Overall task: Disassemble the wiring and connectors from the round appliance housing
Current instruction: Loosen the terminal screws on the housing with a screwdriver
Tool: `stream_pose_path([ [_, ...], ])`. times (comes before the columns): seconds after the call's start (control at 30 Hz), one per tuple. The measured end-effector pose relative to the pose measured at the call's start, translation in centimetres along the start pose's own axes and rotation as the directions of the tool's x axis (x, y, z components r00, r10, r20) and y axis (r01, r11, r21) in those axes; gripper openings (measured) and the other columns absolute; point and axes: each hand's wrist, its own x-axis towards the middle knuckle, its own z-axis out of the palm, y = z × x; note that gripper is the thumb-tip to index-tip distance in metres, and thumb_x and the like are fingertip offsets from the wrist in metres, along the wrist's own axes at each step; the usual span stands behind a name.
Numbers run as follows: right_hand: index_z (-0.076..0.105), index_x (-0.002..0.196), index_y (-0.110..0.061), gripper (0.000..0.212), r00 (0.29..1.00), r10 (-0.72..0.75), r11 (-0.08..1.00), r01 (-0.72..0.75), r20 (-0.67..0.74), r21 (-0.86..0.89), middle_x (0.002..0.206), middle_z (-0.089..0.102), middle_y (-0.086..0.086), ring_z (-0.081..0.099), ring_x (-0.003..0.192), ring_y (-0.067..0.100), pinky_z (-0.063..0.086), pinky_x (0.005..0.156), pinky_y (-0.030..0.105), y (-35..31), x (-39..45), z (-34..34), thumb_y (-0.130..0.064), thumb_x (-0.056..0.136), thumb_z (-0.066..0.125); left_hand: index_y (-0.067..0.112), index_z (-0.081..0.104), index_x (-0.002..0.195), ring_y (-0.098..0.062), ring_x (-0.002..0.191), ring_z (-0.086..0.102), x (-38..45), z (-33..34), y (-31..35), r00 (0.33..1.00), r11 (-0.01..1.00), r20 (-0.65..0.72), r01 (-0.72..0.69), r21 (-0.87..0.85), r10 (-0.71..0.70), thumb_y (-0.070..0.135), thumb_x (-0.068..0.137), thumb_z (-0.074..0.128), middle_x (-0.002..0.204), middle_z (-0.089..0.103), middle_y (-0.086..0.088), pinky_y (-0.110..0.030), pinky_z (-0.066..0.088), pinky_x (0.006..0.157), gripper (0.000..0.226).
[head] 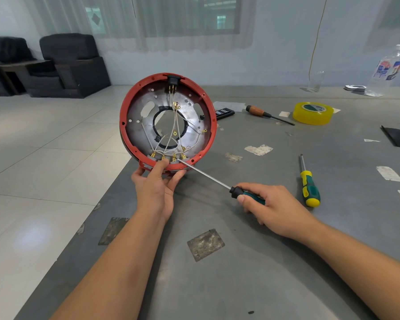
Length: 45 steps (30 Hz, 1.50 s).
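Note:
A round red housing (134,95) with a silver metal inner plate stands tilted on its edge over the grey table's left edge. White wires (174,125) with brass ring and spade terminals cross its central hole and run down to grey connectors (174,158) at the bottom rim. A black socket (172,80) sits at the top rim. My left hand (156,181) grips the housing's bottom rim, thumb on the connectors. My right hand (270,204) holds a green-handled screwdriver (206,175) whose tip touches the bottom connectors.
On the table (263,262) lie a second green-and-yellow screwdriver (310,188), a wooden-handled screwdriver (263,113), a yellow tape roll (313,113), a black bit case (224,112), a plastic bottle (387,70) and a clear cup (315,82). Black armchairs (65,63) stand on the tiled floor, far left.

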Motion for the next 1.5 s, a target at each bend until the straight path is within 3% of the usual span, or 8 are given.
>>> stream_pose_path([
  [0.33, 0.060, 0.124, -0.045, 0.023, 0.999, 0.022, 1.000, -0.022, 0.033, -0.003, 0.085, 0.067, -0.023, 0.063, 0.070, 0.000, 0.052, 0.065, 0.020, -0.2, 0.0, -0.3, -0.044, 0.102, 0.052, 0.032, 0.035, 0.150, -0.034, 0.099, 0.079, 0.4, -0.4, -0.3, 0.999, 1.000, 0.032, -0.004, -0.016, 0.005, -0.005, 0.094, 0.070, 0.137, 0.065, -0.015, -0.048, 0.066, 0.077, 0.076],
  [0.53, 0.065, 0.122, -0.040, 0.023, 0.999, -0.030, 0.999, 0.029, -0.033, -0.038, 0.094, 0.065, -0.033, 0.062, 0.083, -0.007, 0.045, 0.069, 0.008, -0.1, -0.2, -0.9, -0.039, 0.100, 0.059, 0.039, 0.041, 0.144, -0.039, 0.093, 0.079, 0.8, -0.8, 0.3, 0.996, 0.997, 0.081, 0.044, -0.059, -0.039, -0.008, 0.092, 0.067, 0.122, 0.068, -0.015, -0.054, 0.065, 0.077, 0.075],
  [0.7, 0.068, 0.122, -0.036, 0.023, 0.986, -0.123, 0.987, 0.110, -0.116, -0.114, 0.102, 0.064, -0.036, 0.060, 0.103, -0.009, 0.042, 0.085, 0.004, 0.3, -0.4, -1.5, -0.034, 0.099, 0.064, 0.035, 0.042, 0.144, -0.043, 0.098, 0.078, 0.6, -0.9, 0.4, 0.993, 0.997, 0.104, 0.062, -0.056, -0.055, 0.002, 0.096, 0.070, 0.129, 0.067, -0.012, -0.058, 0.064, 0.078, 0.065],
  [1.0, 0.069, 0.123, -0.034, 0.026, 0.986, -0.138, 0.985, 0.127, -0.092, -0.113, 0.106, 0.067, -0.031, 0.060, 0.105, -0.010, 0.042, 0.086, 0.004, 0.6, -0.2, -1.3, -0.036, 0.098, 0.065, 0.027, 0.036, 0.145, -0.041, 0.089, 0.079, 0.9, -1.0, 0.2, 0.985, 0.998, 0.162, 0.054, 0.043, -0.061, -0.006, 0.094, 0.066, 0.079, 0.078, -0.004, -0.059, 0.064, 0.076, 0.067],
  [1.13, 0.071, 0.124, -0.031, 0.028, 0.986, -0.134, 0.986, 0.122, -0.099, -0.111, 0.108, 0.069, -0.024, 0.061, 0.106, -0.005, 0.043, 0.088, 0.004, 0.4, -0.2, -1.5, -0.033, 0.097, 0.068, 0.028, 0.032, 0.145, -0.044, 0.092, 0.078, 0.7, -0.9, 0.1, 0.982, 0.995, 0.172, 0.065, 0.074, -0.077, 0.000, 0.092, 0.071, 0.089, 0.076, -0.009, -0.060, 0.063, 0.078, 0.071],
  [1.3, 0.071, 0.127, -0.031, 0.030, 0.989, -0.134, 0.986, 0.126, -0.065, -0.113, 0.107, 0.073, -0.017, 0.063, 0.100, -0.002, 0.050, 0.087, 0.015, 0.1, -0.2, -1.8, -0.034, 0.097, 0.066, 0.027, 0.038, 0.139, -0.046, 0.098, 0.077, 0.2, -0.7, 0.3, 0.987, 0.992, 0.110, 0.105, 0.077, -0.113, 0.031, 0.089, 0.084, 0.134, 0.062, -0.016, -0.063, 0.063, 0.076, 0.068],
  [1.37, 0.071, 0.126, -0.031, 0.030, 0.989, -0.133, 0.985, 0.125, -0.060, -0.115, 0.104, 0.070, -0.024, 0.061, 0.101, -0.007, 0.047, 0.085, 0.009, 0.2, -0.2, -1.8, -0.034, 0.097, 0.066, 0.026, 0.041, 0.131, -0.045, 0.095, 0.078, 0.3, -0.8, 0.3, 0.990, 0.990, 0.087, 0.105, 0.097, -0.113, 0.027, 0.096, 0.077, 0.130, 0.063, -0.016, -0.061, 0.063, 0.073, 0.051],
  [1.5, 0.073, 0.124, -0.031, 0.029, 0.992, -0.105, 0.991, 0.099, -0.070, -0.086, 0.104, 0.064, -0.035, 0.059, 0.103, -0.014, 0.045, 0.085, 0.006, 0.6, -0.1, -1.9, -0.034, 0.096, 0.068, 0.026, 0.039, 0.130, -0.042, 0.091, 0.079, 0.5, -0.9, 0.6, 0.996, 0.980, 0.056, 0.055, 0.189, -0.067, 0.026, 0.100, 0.071, 0.093, 0.079, -0.012, -0.055, 0.065, 0.070, 0.044],
])
